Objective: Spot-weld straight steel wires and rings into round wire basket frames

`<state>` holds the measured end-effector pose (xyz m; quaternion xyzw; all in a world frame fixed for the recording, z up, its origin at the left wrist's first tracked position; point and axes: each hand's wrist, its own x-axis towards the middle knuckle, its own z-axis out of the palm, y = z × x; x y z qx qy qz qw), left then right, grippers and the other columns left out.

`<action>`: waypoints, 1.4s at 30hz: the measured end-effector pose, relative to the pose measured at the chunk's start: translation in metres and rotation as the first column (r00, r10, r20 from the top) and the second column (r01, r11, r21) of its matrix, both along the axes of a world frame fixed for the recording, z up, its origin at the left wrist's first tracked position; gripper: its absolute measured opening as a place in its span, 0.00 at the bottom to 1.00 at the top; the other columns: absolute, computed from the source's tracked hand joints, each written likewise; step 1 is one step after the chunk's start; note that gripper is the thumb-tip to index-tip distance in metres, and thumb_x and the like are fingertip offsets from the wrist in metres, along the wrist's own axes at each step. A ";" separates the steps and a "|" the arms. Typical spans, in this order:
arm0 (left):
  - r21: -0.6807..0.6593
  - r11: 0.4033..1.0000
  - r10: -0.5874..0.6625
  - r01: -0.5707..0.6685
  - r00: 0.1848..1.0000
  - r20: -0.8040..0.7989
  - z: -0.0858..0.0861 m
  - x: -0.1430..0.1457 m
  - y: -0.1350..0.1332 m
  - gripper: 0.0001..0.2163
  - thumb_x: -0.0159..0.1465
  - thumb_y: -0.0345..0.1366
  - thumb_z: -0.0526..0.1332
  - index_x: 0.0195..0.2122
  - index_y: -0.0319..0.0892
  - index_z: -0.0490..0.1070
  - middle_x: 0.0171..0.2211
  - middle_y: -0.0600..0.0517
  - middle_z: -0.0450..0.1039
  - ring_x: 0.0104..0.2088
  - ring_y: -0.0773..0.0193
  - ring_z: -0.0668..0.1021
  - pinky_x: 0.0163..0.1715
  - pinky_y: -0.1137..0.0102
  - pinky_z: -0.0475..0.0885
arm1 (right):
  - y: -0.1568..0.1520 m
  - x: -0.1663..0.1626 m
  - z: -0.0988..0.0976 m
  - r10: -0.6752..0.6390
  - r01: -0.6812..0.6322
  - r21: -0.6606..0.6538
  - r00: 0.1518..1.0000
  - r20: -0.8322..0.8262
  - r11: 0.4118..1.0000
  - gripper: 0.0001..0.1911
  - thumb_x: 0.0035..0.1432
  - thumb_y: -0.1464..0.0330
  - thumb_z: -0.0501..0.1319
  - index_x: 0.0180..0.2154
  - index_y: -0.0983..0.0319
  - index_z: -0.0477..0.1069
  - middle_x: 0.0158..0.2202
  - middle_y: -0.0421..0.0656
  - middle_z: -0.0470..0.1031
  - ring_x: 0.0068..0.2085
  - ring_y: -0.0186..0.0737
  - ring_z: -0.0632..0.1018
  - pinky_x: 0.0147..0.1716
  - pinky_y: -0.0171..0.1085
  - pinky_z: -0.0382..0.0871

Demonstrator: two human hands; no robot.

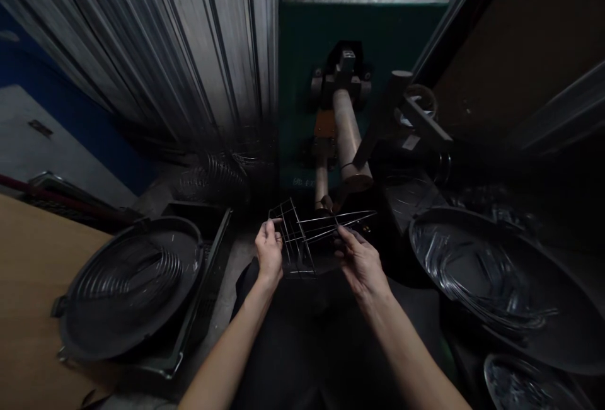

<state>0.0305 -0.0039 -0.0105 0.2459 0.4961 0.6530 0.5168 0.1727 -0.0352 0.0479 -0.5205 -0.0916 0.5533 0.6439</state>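
I hold a small wire grid frame (293, 239) in front of me, just below a welding machine's copper arm (348, 139). My left hand (269, 254) is closed on the frame's left edge, thumb and fingers pinching the wires. My right hand (360, 260) pinches a bundle of thin straight wires (345, 219) that cross the frame and point right. The frame sits tilted between both hands, over my lap.
A green machine body (368, 32) with a control panel stands ahead. A dark round basin (130, 287) with coiled wire rings sits left. Another large basin (491, 278) of wire pieces sits right, a smaller one (529, 385) below it. Corrugated metal sheet (155, 38) rises at the back left.
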 end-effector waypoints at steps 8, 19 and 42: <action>-0.008 0.999 -0.032 0.032 0.999 0.014 0.007 0.001 0.001 0.18 0.59 0.50 0.58 0.35 0.37 0.71 0.15 0.62 0.45 0.15 0.77 0.51 0.14 0.79 0.45 | 0.001 -0.001 0.004 -0.040 0.040 -0.003 0.999 -0.030 0.999 0.14 0.30 0.72 0.72 0.24 0.65 0.72 0.22 0.38 0.71 0.22 0.27 0.69 0.14 0.24 0.56; -0.029 0.998 -0.054 0.055 0.999 0.004 0.025 -0.004 0.004 0.17 0.59 0.48 0.58 0.35 0.36 0.71 0.14 0.62 0.47 0.13 0.78 0.52 0.14 0.79 0.45 | 0.007 -0.003 0.007 -0.033 0.031 -0.025 0.995 -0.099 0.999 0.14 0.32 0.72 0.73 0.26 0.65 0.73 0.24 0.37 0.73 0.23 0.26 0.71 0.15 0.23 0.58; 0.107 0.994 -0.018 0.037 0.985 -0.172 0.006 -0.007 -0.014 0.16 0.63 0.48 0.53 0.32 0.40 0.68 0.15 0.61 0.48 0.14 0.75 0.53 0.14 0.77 0.47 | -0.057 0.007 0.055 0.306 -0.618 0.013 0.407 0.860 0.786 0.12 0.54 0.61 0.61 0.35 0.60 0.76 0.34 0.43 0.77 0.36 0.40 0.77 0.37 0.36 0.68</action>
